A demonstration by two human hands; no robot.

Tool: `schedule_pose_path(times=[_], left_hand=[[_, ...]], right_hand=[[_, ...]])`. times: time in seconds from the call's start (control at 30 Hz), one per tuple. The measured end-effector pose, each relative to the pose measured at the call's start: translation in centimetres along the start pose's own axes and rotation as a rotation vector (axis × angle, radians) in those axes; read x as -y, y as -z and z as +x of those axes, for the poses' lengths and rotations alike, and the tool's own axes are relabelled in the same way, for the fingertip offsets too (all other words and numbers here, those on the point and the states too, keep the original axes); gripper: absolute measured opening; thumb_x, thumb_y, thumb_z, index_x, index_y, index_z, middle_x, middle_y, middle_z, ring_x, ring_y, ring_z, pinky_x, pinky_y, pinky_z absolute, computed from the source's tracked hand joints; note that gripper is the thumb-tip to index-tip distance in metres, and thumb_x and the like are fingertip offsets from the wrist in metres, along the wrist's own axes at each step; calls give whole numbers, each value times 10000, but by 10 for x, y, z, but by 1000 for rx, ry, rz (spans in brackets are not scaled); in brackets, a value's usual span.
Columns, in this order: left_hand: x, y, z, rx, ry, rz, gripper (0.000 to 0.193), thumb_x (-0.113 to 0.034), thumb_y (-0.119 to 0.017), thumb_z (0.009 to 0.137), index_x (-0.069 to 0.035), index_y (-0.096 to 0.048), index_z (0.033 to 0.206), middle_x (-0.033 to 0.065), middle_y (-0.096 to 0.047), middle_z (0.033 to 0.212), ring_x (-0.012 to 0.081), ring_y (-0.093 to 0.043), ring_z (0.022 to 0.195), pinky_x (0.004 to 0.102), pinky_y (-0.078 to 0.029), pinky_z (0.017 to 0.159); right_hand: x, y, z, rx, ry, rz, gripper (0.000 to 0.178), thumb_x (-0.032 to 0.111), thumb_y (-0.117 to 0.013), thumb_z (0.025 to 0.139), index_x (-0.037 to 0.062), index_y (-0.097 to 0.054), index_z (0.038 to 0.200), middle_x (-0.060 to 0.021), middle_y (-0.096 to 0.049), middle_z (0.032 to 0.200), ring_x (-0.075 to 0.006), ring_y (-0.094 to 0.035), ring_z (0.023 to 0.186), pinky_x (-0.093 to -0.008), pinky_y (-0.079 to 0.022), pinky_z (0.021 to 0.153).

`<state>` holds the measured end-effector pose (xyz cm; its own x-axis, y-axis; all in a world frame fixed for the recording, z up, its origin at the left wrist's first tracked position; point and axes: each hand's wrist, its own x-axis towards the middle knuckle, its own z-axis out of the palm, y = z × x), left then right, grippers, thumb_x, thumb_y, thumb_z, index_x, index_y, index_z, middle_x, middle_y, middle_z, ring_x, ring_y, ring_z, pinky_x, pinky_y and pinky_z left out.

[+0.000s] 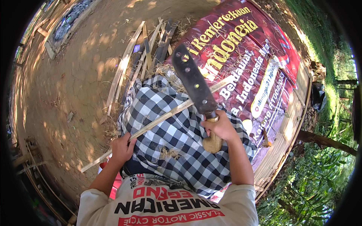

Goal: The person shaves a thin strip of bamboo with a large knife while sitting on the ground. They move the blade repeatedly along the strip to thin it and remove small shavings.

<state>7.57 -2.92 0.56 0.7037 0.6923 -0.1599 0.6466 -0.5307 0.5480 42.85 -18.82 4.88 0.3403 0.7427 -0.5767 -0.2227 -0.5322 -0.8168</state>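
Observation:
A long pale strip of split bamboo or wood [166,115] lies slantwise across my lap, over a black-and-white checked cloth [151,98]. My left hand [123,148] is closed round the strip towards its lower left end. In my right hand [222,127] is the wooden handle of a machete [193,81]. Its broad dark blade has several round holes and points up and away to the left. The blade crosses over the strip; whether they touch I cannot tell. Some fine shavings [169,153] rest on the cloth.
Several cut strips [124,67] lie on the bare earth [68,94] at the far left of my lap. To the right, a dark red printed banner [230,45] strewn with shavings covers part of a bamboo platform [281,147]. Green plants [320,180] grow beyond its edge.

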Motion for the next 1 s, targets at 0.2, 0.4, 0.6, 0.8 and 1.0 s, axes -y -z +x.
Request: schedule_pose_path(times=[0.2,0.4,0.6,0.8,1.0], left_hand=[[6,1,1,36,15,-70,314,-311,-602,887,-36,-505,771,174,-542,573,378,-570,547,440,-411,507],[10,3,8,66,-12,-35,343,-343,-599,893,-34,-513,771,175,-551,566,379,-570,540,445,-412,506],[24,2,12,115,-54,-33,370,-361,-604,895,-31,-511,755,186,-552,578,391,-579,560,444,-431,511],[23,-1,13,116,-5,-124,366,-355,-610,893,-22,-519,772,198,-546,585,399,-581,567,442,-434,511],[24,1,11,122,-7,-82,334,-328,-608,893,-21,-527,787,203,-528,561,409,-570,557,450,-430,508]], right_hand=[[18,4,-6,-92,0,24,160,-26,-696,752,-27,-567,848,-60,-577,644,-133,-554,492,-271,-449,461],[-7,8,-4,-325,15,209,185,-51,-630,744,10,-509,869,-77,-522,588,-190,-550,458,-320,-469,441],[-10,17,-25,-235,-34,372,184,-79,-633,728,-13,-517,855,-84,-534,604,-189,-550,473,-325,-473,456],[-7,-4,-20,-294,27,527,198,-77,-634,719,-16,-521,870,-96,-536,608,-200,-563,485,-326,-471,466],[-18,-30,-31,33,-92,156,165,-74,-657,721,-22,-566,848,-64,-592,676,-151,-575,523,-282,-459,513]])
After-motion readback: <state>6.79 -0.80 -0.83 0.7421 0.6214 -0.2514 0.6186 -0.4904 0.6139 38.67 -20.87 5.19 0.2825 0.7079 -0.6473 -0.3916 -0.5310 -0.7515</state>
